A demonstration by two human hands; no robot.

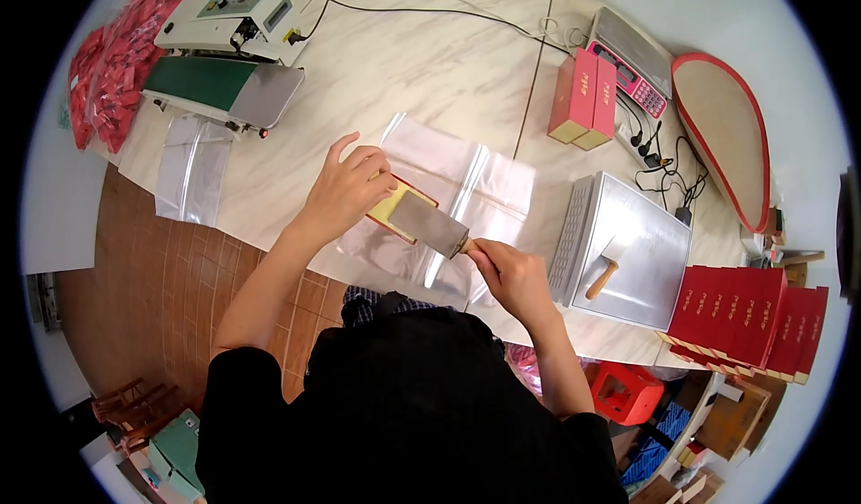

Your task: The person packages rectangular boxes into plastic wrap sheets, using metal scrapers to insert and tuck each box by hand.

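Note:
My right hand [513, 276] grips the wooden handle of a scraper with a broad, flat metal blade [429, 224]. The blade lies over a small red-edged box [385, 206] with a yellow inside, covering part of it. At the box's left end, my left hand [348, 186] has its fingers curled against the edge, holding it. Whatever is inside the box is too hidden to make out. Beneath both hands, clear plastic bags [502, 186] are spread on the marble-patterned table [395, 65].
A sealing machine with a green belt [199, 82] stands at upper left beside bagged red packets [121, 73]. On the right are red boxes [583, 100], a scale [628, 69], a metal tray [641, 280] bearing another scraper [604, 276], cables, and stacked red boxes [731, 311].

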